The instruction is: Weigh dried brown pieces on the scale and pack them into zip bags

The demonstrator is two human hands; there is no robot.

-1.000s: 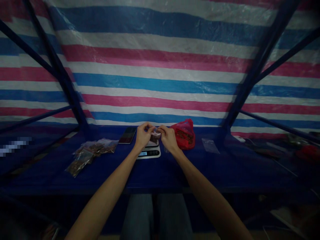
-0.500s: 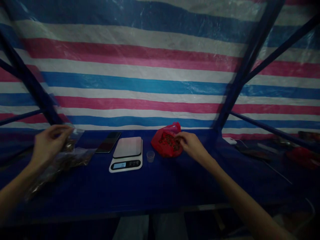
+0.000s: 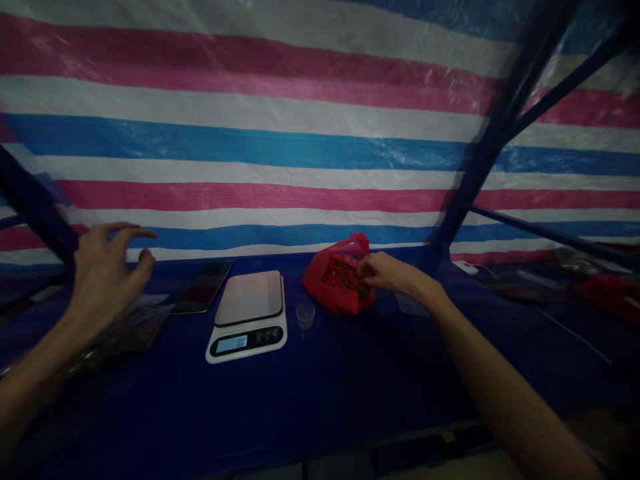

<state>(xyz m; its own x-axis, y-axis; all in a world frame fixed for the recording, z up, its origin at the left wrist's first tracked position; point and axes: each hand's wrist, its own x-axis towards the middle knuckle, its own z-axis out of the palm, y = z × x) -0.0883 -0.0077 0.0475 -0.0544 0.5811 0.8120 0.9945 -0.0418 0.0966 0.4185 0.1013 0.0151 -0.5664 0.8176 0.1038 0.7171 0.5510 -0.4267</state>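
My left hand hovers at the left with its fingers spread and nothing held. Beneath it lies a pile of clear plastic bags with brownish contents, partly covered by my forearm. My right hand is at the mouth of a red plastic bag, its curled fingertips closed on the bag's right edge. Small brown dried pieces show inside the bag. A small clear cup stands left of the bag. Beside the cup is a white kitchen scale with a lit display and a bare platform.
A dark phone lies left of the scale on the blue table. A pale flat piece is under my right wrist. Blue metal posts and a striped sheet stand behind. At right are a white plug and cable.
My left hand has let go of the clear plastic bag and opened. My right fingers have shifted from the brown pieces to the red bag's edge. The view has tilted down.
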